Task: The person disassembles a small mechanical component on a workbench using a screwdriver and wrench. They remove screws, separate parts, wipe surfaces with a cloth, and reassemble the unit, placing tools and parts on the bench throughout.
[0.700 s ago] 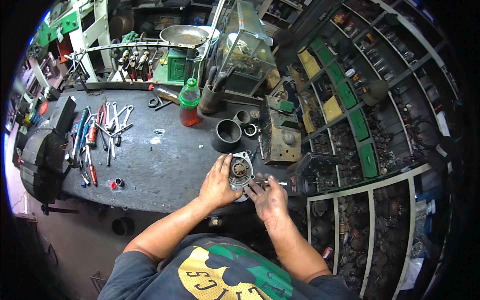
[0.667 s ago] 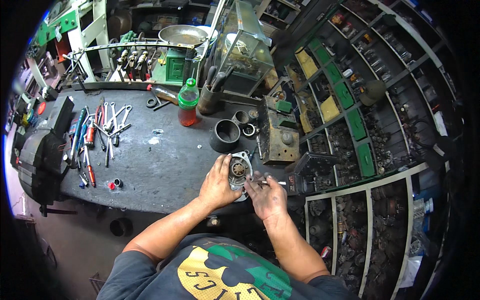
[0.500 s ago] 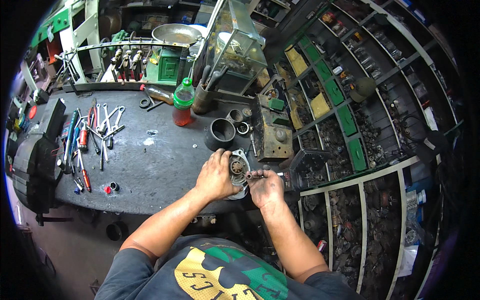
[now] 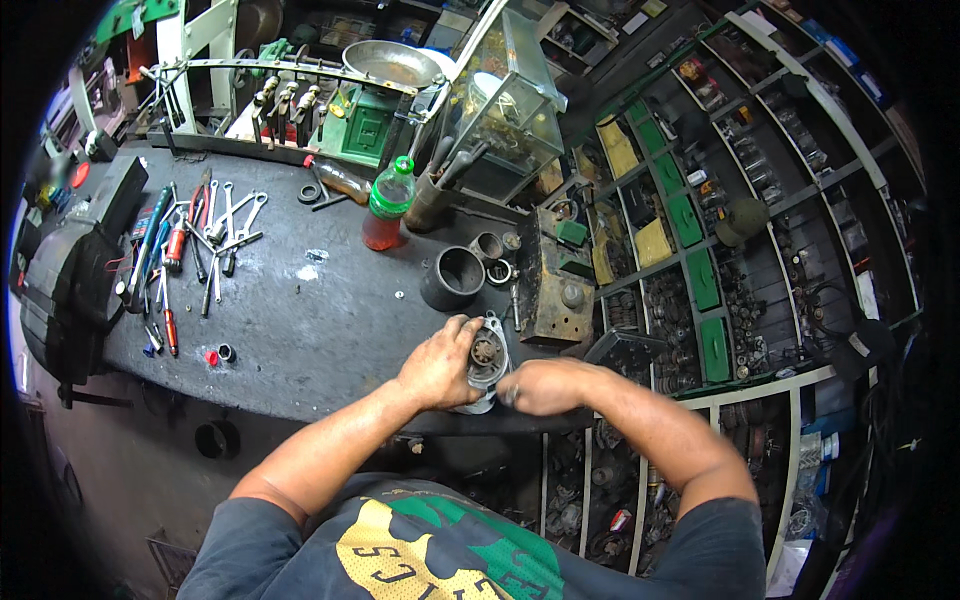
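Observation:
On the bench's near edge stands a grey metal housing [image 4: 503,340] with a small toothed gear [image 4: 487,352] in its round opening. My left hand [image 4: 441,362] wraps round its left side, thumb toward me, and grips it. At the housing's lower right, my right hand [image 4: 545,387] is closed in a fist, knuckles up, somewhat smeared by motion. Its fingers touch or nearly touch the housing; what they hold is hidden. Just beyond the housing are a dark hollow cylinder [image 4: 453,279] and a smaller metal ring [image 4: 499,271].
Several wrenches [image 4: 217,235] and screwdrivers lie at the bench's left, beside a black case [image 4: 80,270]. A green-capped bottle of red liquid [image 4: 389,205] stands at the back. A rusty metal block [image 4: 555,290] is to the right, before shelves of parts [image 4: 700,290].
My right hand has turned over from palm up, with a dark socket-like tool showing, to a knuckles-up fist against the housing, its elbow swung outward. The left hand keeps its hold.

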{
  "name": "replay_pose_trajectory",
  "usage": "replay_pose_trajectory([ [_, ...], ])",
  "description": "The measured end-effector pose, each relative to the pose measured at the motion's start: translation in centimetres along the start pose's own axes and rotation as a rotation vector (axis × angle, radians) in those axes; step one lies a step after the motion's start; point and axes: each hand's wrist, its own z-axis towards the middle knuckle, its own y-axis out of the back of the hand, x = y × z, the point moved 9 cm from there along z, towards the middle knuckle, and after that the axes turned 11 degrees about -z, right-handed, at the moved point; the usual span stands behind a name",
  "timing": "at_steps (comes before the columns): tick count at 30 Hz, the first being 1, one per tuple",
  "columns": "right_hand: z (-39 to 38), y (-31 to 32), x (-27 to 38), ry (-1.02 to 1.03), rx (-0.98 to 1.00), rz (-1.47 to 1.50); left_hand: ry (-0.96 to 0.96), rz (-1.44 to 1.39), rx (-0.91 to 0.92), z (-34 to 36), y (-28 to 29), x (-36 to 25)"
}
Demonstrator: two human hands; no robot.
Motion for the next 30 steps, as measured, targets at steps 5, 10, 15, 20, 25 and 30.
replay_pose_trajectory([
  [5,-0.6,2.5,-0.1,0.039,-0.404,-0.131,-0.083,0.011,0.021,0.3,1.0,-0.4],
  [10,-2.4,1.3,1.4,-0.254,-0.843,-0.177,-0.002,-0.382,-0.012,1.7,0.9,2.7],
  [15,-3.1,1.6,2.6,-0.005,-0.994,-0.337,-0.068,-0.228,-0.013,1.2,0.2,1.5],
  [20,-2.7,-0.2,1.1,0.527,-1.013,-0.27,-0.054,-0.143,0.061,1.6,-0.1,0.5],
  [25,-3.3,-2.8,1.3,-0.051,-1.641,-0.008,-0.081,0.065,-0.046,0.6,0.9,-0.6],
  [30,-1.9,-5.6,2.6,-0.321,-1.714,0.57,0.012,-0.008,-0.059,0.4,-0.1,-0.2],
])
